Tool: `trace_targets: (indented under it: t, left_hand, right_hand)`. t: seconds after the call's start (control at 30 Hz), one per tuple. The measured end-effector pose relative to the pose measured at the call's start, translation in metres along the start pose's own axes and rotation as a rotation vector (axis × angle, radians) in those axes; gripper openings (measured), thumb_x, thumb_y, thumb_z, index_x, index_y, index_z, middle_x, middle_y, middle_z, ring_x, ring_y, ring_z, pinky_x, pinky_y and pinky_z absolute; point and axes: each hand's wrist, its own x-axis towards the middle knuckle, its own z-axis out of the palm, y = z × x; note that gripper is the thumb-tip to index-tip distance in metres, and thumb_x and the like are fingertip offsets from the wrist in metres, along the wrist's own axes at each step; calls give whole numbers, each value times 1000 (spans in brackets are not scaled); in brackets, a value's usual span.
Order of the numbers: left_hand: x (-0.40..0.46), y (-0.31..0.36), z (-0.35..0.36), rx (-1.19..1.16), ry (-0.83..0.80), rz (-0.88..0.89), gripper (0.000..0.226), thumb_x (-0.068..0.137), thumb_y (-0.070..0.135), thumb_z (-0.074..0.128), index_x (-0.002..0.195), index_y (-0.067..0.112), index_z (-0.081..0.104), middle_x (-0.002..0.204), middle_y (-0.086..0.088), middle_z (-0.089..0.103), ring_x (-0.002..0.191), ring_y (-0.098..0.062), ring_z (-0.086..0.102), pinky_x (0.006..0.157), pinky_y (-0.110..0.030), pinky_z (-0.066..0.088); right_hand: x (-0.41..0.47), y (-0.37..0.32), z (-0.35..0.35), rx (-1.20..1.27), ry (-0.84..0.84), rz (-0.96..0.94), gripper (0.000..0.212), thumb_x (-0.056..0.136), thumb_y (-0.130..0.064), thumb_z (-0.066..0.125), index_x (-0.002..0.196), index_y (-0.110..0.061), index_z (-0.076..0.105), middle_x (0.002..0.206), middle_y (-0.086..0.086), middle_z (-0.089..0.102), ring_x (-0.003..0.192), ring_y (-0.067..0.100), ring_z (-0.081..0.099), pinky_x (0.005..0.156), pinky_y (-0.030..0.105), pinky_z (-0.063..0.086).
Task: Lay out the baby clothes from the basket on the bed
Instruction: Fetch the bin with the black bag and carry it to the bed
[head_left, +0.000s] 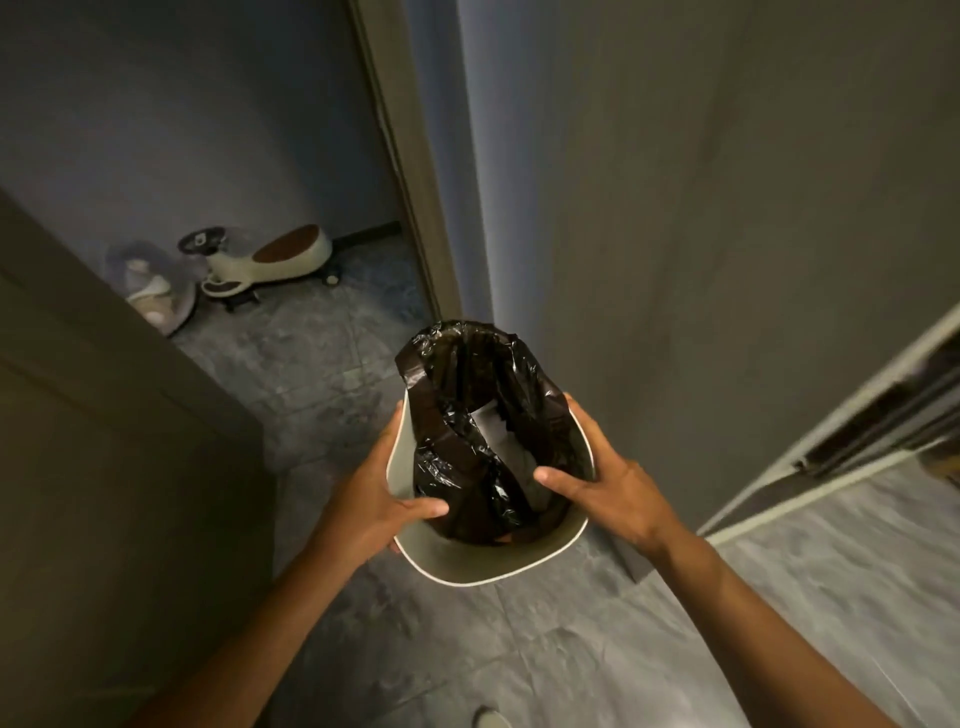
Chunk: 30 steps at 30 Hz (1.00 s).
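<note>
Both hands hold a pale basket (457, 564) in the air above the grey tiled floor (519, 649), mouth tilted up toward the camera, its long axis running away toward the doorway. The left hand (376, 506) grips the left rim, thumb inside; the right hand (608, 488) clasps the right rim likewise. A black plastic liner (467, 415) fills it, something pale inside. No readable writing anywhere.

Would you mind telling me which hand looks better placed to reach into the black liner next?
Probably the right hand: its thumb already hooks over the black liner at the opening, beside the pale item inside. The left hand clasps the basket by its rim, so it could steady it.
</note>
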Motion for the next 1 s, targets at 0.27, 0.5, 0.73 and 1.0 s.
trace_targets:
  t: [0.27,0.5,0.73,1.0]
  left_hand:
    - [-93,81,94,-9,-141,96,126,53,22,95,148,57,19,146,30,40,132,3,41,101,-16,34]
    - [-147,125,174,23,-402,201,128,54,18,94,149,55,16,152,24,37,138,-6,40,113,-33,37]
    - [-169,162,262,149,-582,412,126,50,33,92,141,69,12,146,33,40,135,-4,43,103,-27,42]
    - [-201,220,401,245,-802,644,131,51,37,95,143,67,8,146,29,32,138,-13,39,110,-33,37]
  right_hand:
    - [-159,50,-76,55,106,103,88,66,-80,61,133,-77,5,140,-13,56,127,23,55,105,46,45]
    - [-287,105,-102,144,254,241,93,64,-81,61,138,-71,6,149,-9,47,132,24,50,105,51,45]
    - [-388,161,-122,231,509,389,93,64,-78,67,138,-72,11,139,-23,53,126,9,54,106,40,45]
    - [-497,225,-148,285,817,555,90,65,-81,64,136,-74,8,133,-27,53,123,8,55,97,28,44]
